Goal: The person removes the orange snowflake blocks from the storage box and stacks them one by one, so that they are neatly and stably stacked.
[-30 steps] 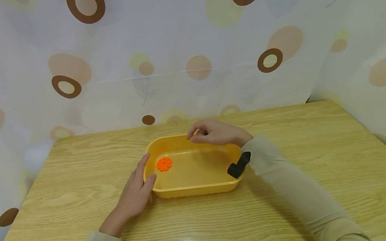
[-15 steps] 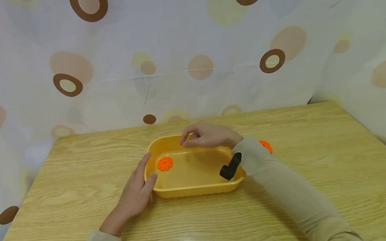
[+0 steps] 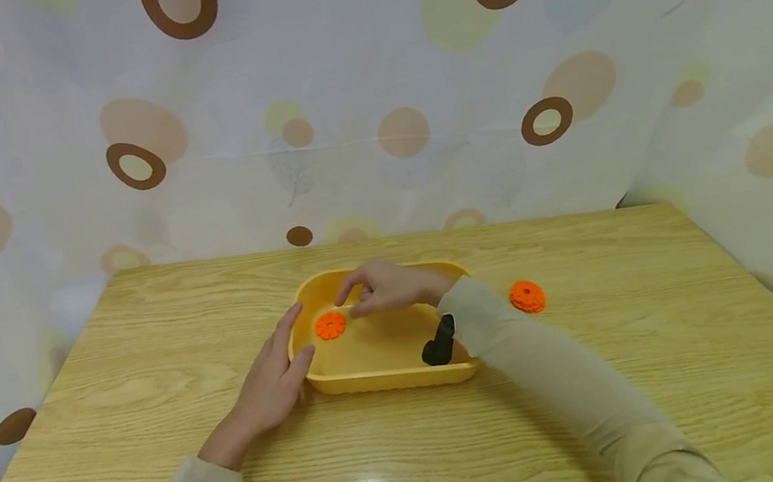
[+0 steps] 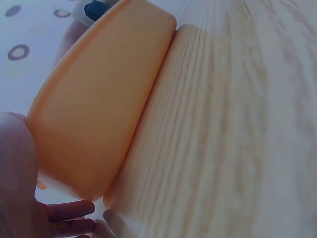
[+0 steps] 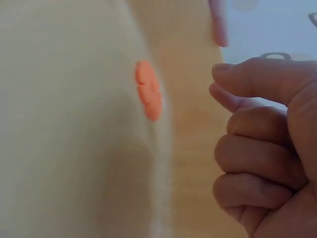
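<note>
A yellow tray (image 3: pixel 389 378) stands on the wooden table. Inside, near its left end, lies an orange flower-shaped notched disc (image 3: pixel 330 326). My left hand (image 3: pixel 269 390) holds the tray's left end, thumb over the rim; in the left wrist view its lower fingers (image 4: pixel 69 210) are by the tray's corner. My right hand (image 3: pixel 388 285) hangs over the tray just right of the disc, holding nothing. Thumb and index finger are parted, the other fingers bent, as the right wrist view shows. There the disc (image 5: pixel 148 91) appears apart from the fingertips.
More orange notched discs (image 3: pixel 528 296) lie piled on the table (image 3: pixel 617 306) to the right of the tray, beside the right sleeve (image 3: pixel 526 354). A patterned cloth (image 3: pixel 363 186) hangs behind the table.
My right hand has moved left and down into the tray toward the disc, and its thumb and index finger have spread. The pile at right has come into view from behind the sleeve.
</note>
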{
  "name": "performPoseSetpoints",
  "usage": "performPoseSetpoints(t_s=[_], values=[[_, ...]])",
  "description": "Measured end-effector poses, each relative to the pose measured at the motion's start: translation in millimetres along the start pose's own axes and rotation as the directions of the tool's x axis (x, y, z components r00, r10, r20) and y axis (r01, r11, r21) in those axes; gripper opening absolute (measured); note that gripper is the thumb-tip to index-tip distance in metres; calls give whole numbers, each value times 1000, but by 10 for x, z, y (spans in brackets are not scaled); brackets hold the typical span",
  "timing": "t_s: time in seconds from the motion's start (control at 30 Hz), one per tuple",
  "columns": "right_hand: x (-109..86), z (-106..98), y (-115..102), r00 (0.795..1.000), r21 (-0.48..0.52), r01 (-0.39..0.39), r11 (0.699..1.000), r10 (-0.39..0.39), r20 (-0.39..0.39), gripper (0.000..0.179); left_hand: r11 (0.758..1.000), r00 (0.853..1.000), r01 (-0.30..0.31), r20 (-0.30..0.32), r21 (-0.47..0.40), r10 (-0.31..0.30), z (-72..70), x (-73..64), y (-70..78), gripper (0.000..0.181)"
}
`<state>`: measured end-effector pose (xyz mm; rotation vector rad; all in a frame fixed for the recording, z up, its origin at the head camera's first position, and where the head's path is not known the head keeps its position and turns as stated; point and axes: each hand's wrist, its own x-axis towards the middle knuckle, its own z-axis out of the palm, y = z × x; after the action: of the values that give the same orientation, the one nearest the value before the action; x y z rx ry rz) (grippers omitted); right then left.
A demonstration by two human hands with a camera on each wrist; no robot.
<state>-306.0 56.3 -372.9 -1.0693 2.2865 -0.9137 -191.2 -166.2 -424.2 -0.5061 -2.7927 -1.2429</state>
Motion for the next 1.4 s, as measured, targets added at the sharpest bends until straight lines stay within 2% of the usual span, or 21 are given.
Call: performPoseSetpoints(t_s=[0.17,0.3,0.73,0.97,1.23,1.4], values=[[68,90,-3,999,-66,29,997,-31,-27,28,1000,1000,0,6,0,0,16,6,-8,57],[106,146,-11,998,-122,21,992,-27,-52,28,1000,1000,3,3,-2,-3,16,10,-14,57],[169,222,1,1000,-266,-12,964,8,-14,44,1000,1000,-13,-1,-6,13,0,21,9,58],[273,288,80,1000,-342,15,940,-18,-5,47,1000,1000,-4,-3,0,4,2,3,-16,57],[271,291,-16,999,-367,-17,930,26,20,46,1000,1000,3,-5,3,-3,-7,-4,-2,57],[258,297,-25,999,-390,-42,920,49,7,44,1000,1000,-5,-2,5,5,2,1,3,57]])
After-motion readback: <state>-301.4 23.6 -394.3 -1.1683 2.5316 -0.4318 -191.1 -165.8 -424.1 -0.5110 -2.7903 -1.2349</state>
